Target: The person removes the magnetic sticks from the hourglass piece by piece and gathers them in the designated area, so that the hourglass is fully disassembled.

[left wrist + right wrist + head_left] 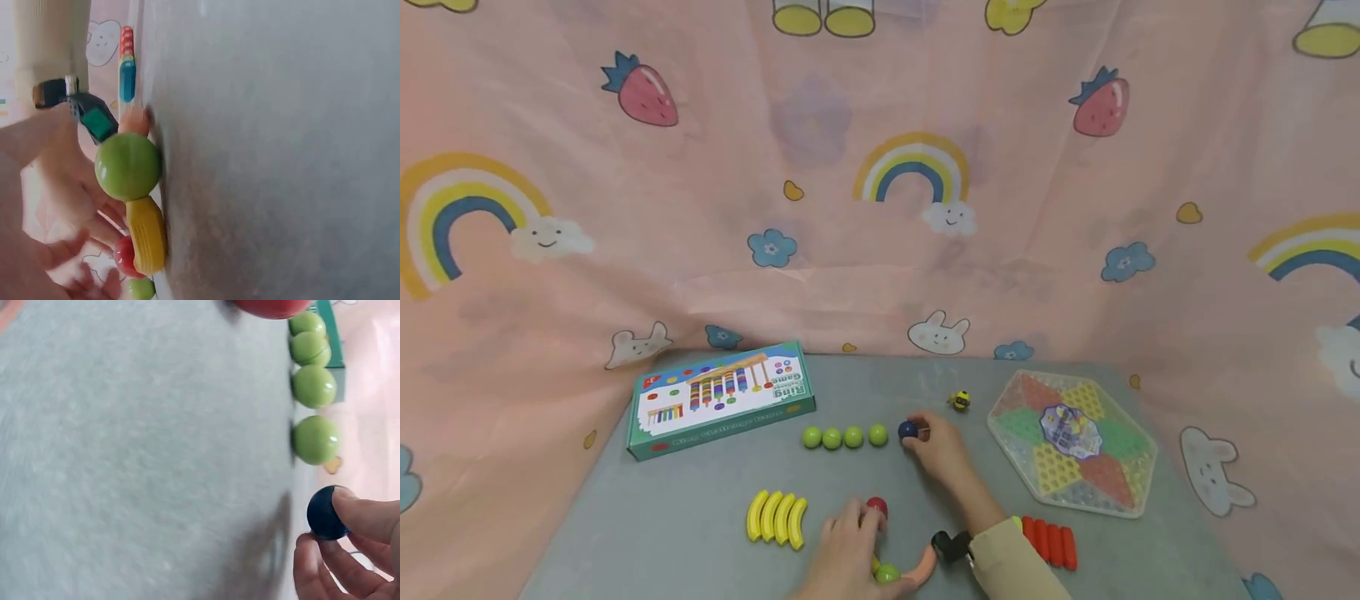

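My right hand [943, 450] pinches a dark blue ball [325, 514] between thumb and fingers, at the right end of a row of green balls [853, 437]. My left hand [842, 554] hovers with loose fingers beside a red ball [877, 506]; in the left wrist view its fingers [65, 250] are blurred and seem to grip nothing. Close to that hand lie a yellow piece [147, 234], another green ball [128, 165] and a curved orange piece [922, 567]. The left hand partly covers the yellow piece in the head view.
Yellow banana-shaped pieces [777, 518] lie in a row at left. Red sticks [1055, 543] sit beyond the right forearm. A green game box [722, 400], a small bee toy [959, 401] and a hexagonal game board [1075, 442] stand farther back, before a printed pink cloth [1037, 275].
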### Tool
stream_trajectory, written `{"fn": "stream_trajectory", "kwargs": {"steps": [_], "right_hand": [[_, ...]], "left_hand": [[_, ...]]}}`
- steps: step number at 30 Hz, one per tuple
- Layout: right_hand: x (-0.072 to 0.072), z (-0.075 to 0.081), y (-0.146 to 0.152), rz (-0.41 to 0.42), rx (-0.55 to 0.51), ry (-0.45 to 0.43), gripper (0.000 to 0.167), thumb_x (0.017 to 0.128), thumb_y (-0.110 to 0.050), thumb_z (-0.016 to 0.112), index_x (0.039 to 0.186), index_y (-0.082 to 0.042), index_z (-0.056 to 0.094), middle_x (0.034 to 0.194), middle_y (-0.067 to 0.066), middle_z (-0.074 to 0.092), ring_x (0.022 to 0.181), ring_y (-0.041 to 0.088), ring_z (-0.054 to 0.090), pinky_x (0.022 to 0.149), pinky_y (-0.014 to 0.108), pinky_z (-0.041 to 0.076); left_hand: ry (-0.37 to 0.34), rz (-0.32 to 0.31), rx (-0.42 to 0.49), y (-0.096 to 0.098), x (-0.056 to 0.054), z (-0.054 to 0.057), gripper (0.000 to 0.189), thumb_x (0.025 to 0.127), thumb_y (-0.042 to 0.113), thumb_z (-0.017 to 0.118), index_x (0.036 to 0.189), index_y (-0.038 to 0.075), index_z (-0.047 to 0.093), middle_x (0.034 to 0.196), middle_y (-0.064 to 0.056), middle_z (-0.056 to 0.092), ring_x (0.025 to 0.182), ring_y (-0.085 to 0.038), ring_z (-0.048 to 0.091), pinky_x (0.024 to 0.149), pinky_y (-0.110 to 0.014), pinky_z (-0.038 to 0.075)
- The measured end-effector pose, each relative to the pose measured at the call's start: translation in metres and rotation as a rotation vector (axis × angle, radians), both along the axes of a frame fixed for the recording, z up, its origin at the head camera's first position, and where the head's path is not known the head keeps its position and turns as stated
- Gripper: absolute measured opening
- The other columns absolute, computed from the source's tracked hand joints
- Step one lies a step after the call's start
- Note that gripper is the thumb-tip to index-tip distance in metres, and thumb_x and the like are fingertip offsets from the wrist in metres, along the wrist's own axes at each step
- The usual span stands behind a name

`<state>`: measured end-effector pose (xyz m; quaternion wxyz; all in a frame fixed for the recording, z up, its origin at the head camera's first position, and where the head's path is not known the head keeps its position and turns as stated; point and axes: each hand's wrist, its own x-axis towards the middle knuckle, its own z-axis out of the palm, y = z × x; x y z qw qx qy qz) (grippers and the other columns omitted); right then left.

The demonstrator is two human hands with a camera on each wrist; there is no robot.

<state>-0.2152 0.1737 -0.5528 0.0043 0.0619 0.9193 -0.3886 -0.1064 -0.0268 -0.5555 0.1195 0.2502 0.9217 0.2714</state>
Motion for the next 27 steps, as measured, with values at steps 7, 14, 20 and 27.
{"fn": "stream_trajectory", "kwargs": {"steps": [7, 14, 20, 27], "right_hand": [[-0.01, -0.008, 0.0, 0.059, 0.01, 0.003, 0.034, 0.09, -0.01, 0.074, 0.124, -0.009, 0.067, 0.116, 0.01, 0.069, 0.096, 0.021, 0.061, 0.085, 0.044, 0.053], [0.011, 0.011, 0.001, 0.046, -0.005, 0.082, 0.034, 0.095, -0.005, 0.066, 0.128, -0.013, 0.065, 0.124, 0.011, 0.066, 0.107, 0.026, 0.064, 0.089, 0.045, 0.055], [0.052, 0.023, 0.0, 0.302, 0.074, 0.036, 0.032, 0.089, -0.015, 0.077, 0.12, -0.013, 0.07, 0.113, 0.003, 0.069, 0.093, 0.016, 0.063, 0.078, 0.037, 0.054], [0.073, 0.014, -0.002, 0.441, 0.105, -0.152, 0.034, 0.08, -0.015, 0.084, 0.113, -0.017, 0.073, 0.111, -0.001, 0.068, 0.103, 0.021, 0.061, 0.09, 0.049, 0.051]], "left_hand": [[-0.066, 0.033, -0.07, -0.002, 0.002, -0.001, 0.056, 0.07, 0.062, 0.083, 0.106, 0.024, 0.062, 0.098, 0.006, 0.041, 0.083, -0.012, 0.039, 0.069, -0.034, 0.032], [-0.096, -0.067, -0.046, -0.006, -0.004, 0.002, 0.035, 0.075, 0.038, 0.086, 0.106, 0.035, 0.07, 0.123, 0.008, 0.057, 0.107, -0.016, 0.056, 0.088, -0.042, 0.045], [-0.062, -0.138, -0.049, -0.01, -0.006, 0.0, 0.037, 0.076, 0.048, 0.084, 0.11, 0.04, 0.071, 0.147, -0.002, 0.053, 0.131, -0.029, 0.053, 0.097, -0.052, 0.045], [-0.051, -0.168, -0.069, -0.012, -0.01, -0.005, 0.037, 0.076, 0.047, 0.084, 0.109, 0.032, 0.078, 0.146, -0.006, 0.056, 0.13, -0.025, 0.054, 0.099, -0.046, 0.044]]}}
